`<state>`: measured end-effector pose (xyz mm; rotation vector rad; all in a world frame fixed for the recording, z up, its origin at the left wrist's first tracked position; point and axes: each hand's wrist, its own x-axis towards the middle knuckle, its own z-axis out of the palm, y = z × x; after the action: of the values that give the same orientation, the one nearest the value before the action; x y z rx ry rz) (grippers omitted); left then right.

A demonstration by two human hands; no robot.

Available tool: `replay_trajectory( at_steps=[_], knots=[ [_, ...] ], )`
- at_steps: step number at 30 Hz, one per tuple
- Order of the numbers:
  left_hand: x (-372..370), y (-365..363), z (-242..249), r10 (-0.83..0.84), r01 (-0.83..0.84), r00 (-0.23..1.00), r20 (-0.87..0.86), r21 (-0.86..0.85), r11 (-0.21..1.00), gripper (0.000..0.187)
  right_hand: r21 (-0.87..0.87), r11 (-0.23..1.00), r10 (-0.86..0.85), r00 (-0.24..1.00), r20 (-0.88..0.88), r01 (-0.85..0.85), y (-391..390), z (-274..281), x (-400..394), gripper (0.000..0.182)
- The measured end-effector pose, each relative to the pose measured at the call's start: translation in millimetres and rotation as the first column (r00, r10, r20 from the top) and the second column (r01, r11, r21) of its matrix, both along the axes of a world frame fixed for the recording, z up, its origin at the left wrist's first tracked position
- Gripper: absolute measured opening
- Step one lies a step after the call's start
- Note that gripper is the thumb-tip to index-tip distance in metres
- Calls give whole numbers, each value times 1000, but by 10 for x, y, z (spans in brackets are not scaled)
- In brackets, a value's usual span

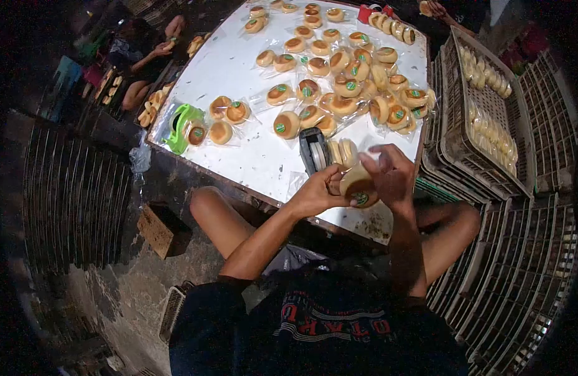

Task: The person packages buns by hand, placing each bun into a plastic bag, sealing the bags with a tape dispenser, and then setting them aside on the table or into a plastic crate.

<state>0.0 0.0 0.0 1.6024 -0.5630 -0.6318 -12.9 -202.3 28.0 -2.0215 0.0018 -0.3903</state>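
Over the table's near edge, my left hand [320,191] is closed around a round bun [358,183] with a browned face and a green label, apparently in clear wrap. My right hand [395,177] is just right of the bun, its fingers curled in and somewhat blurred; what they hold, if anything, cannot be made out. A black tape dispenser [314,151] stands just beyond my left hand. Some pale buns [343,152] lie beside it. Several bagged buns [345,103] with green labels are heaped farther up the table.
The white table [207,78] also carries a green tape dispenser [181,127] at the left. Stacked plastic crates [455,119] holding packed buns [489,135] stand at the right. A wooden block [160,229] sits on the floor. Another person's hand [165,48] is at upper left.
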Motion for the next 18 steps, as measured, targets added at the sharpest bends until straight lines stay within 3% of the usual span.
replay_trajectory(
  at_steps=[1,2,3,4,5,7,9,10,12,13,15,17,18],
  knots=[
    [-1,7,66,-47,50,997,-53,59,997,62,15,998,57,998,-7,-57,-71,72,-38,26],
    [42,73,72,-89,76,973,-212,-67,995,62,28,992,122,993,-7,-121,-124,133,-39,27],
    [79,139,88,-140,76,920,-366,-184,980,61,239,950,210,978,-9,-202,-26,118,-38,27],
    [120,186,84,-269,-27,781,-564,-461,887,63,431,861,295,955,7,-269,-5,117,-83,27],
    [98,209,70,-449,-209,588,-672,-663,719,65,334,900,305,952,-27,-279,54,53,-79,28],
    [59,228,6,-227,13,863,-452,-429,903,60,113,971,221,972,-73,-212,310,296,-88,30],
    [54,188,-38,-106,100,992,-72,-77,992,56,342,907,283,956,-71,-243,250,-7,-74,25],
    [12,167,1,9,-9,999,-35,13,1000,48,445,857,314,948,-50,-261,228,-82,-16,24],
    [-21,187,28,117,-133,979,-167,-87,987,46,646,709,363,932,8,-282,244,-165,56,33],
    [-11,191,41,158,-191,961,-227,-129,973,45,624,750,279,960,5,-221,341,-11,60,26],
    [55,165,-54,254,-357,898,-359,-259,898,37,157,937,295,947,126,-313,304,-188,108,22],
    [100,168,-205,296,-545,763,-574,-325,773,33,318,936,139,989,48,-147,381,-342,33,23],
    [87,174,-174,296,-554,771,-564,-363,749,33,390,919,62,998,-5,-55,411,-379,-3,24]
  ],
)
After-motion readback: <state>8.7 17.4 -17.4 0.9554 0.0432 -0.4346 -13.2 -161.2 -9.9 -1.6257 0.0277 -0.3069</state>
